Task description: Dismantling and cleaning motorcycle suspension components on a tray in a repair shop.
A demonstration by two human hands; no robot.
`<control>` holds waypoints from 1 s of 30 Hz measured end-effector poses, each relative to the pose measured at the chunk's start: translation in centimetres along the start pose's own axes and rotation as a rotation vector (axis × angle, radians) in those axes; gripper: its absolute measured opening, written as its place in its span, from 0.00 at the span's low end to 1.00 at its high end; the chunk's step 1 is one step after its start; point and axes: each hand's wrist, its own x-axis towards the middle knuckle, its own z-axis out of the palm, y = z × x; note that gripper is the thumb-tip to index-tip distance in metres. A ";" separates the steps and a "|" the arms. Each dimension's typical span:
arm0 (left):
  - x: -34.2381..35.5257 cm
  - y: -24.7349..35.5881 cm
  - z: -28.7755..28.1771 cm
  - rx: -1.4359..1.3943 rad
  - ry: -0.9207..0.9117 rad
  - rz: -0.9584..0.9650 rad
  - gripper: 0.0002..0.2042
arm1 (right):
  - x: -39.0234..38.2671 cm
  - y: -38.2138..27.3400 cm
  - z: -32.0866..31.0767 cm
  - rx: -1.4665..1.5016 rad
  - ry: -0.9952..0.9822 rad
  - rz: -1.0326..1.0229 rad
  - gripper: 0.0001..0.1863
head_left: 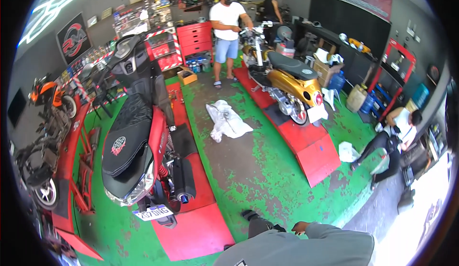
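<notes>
My right hand (300, 227) is at the lower edge, in front of my body, below a long grey sleeve (330, 237). It looks small and partly curled, and I cannot make out its fingers or whether it holds anything. Next to it is a small dark shape (278, 228) by my dark trouser leg (259, 225). My left hand is out of view. Nearest ahead is a red lift ramp (193, 232), under a large red and black scooter (138, 146) with a black seat. My right hand appears apart from both.
A gold motorbike (296, 84) stands on another red ramp (318, 158), with a person in a white shirt (227, 22) at its handlebar. White plastic sheeting (227, 120) lies on the green floor. Another person (399, 127) sits at right. An orange motorbike (50, 94) stands at left.
</notes>
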 end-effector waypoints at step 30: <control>-1.9 2.8 3.6 0.214 -0.275 0.006 0.08 | -5.1 -2.1 -0.2 0.406 0.347 -0.189 0.22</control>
